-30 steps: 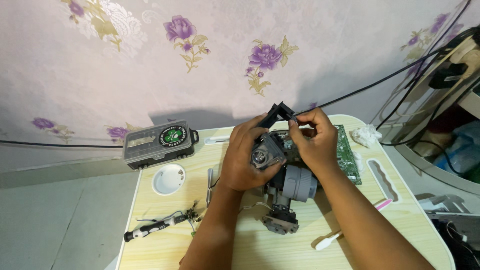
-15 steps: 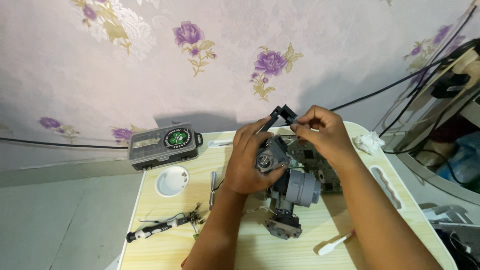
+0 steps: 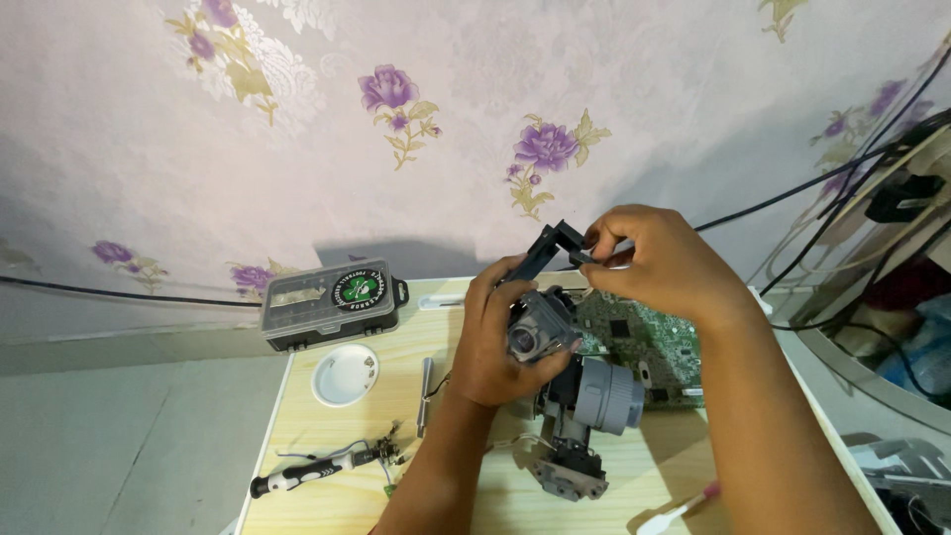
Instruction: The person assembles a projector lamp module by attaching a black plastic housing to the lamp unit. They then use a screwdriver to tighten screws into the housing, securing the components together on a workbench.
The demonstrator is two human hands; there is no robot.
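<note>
The grey camera assembly (image 3: pixel 580 396) sits near the middle of the pale wooden table (image 3: pixel 327 436), and everything else is best placed from it. The left hand (image 3: pixel 505 337) is wrapped around its upper lens block, fingers closed on the housing. Just above the assembly the right hand (image 3: pixel 664 263) pinches a thin black bracket (image 3: pixel 551 246) between thumb and fingertips, holding it raised and tilted over the top of the device. A green circuit board (image 3: pixel 644 337) lies flat right behind the assembly, partly under the right wrist.

Left of the assembly, a slim metal tool (image 3: pixel 425 394) lies on the wood, and further left is a small white round dish (image 3: pixel 345 374); something tiny seems to lie in it, though I can't make out what. Beyond the dish, up against the flowered wall, stands a clear-lidded parts box (image 3: pixel 332 300), closed, its contents too blurred to tell. Down to the lower left of the assembly rests a black-handled screwdriver (image 3: pixel 317 471) with loose wires beside it. At the lower right, a white-tipped swab (image 3: pixel 674 510) lies near the table edge.
</note>
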